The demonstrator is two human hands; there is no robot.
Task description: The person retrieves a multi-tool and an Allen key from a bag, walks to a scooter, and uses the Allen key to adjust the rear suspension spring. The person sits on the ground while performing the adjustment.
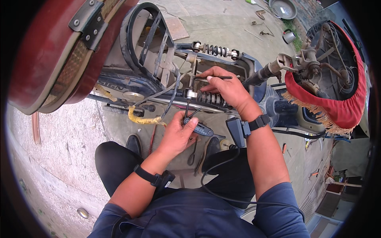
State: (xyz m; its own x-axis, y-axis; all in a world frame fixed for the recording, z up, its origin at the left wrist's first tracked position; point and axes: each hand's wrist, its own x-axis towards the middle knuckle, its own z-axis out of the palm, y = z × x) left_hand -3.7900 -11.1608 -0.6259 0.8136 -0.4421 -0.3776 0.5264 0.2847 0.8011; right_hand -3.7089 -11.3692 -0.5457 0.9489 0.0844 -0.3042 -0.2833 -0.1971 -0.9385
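Landmark: near shock absorber (pixel 212 98), one, black coil spring with a pale metal collar (pixel 191 94) at its left end; fitted in a dark two-wheeler frame (pixel 257 69).

Left hand (pixel 178 133): on the wearer's side of the near shock absorber, below its left end. Grip: thumb and fingers pinching a folding multi-tool (pixel 202 129), dark body, two slim arms swung out, one of them rising toward the collar; whether its tip is seated there cannot be told.

Right hand (pixel 226 85): directly above the near shock absorber. Grip: thumb and fingertips pinching a black L-shaped key (pixel 223 77), its long arm pointing right, its bent arm lying just above the collar.

Far shock absorber (pixel 216 50), one, black coil: beyond the near shock absorber, roughly parallel to it.

Cable bundle, yellow-wrapped (pixel 147 120): left of the near shock absorber and closer to the wearer.

Oval loop, black, barred (pixel 125 37): left of the near shock absorber and beyond it.

Padded case, dark red, riveted metal bracket (pixel 47 51): far left of the near shock absorber.

Cloth cover, red, fringed (pixel 337 105): well to the right of the near shock absorber.

Basin, round, metal (pixel 283 8): on the floor, well beyond the near shock absorber, to its right.
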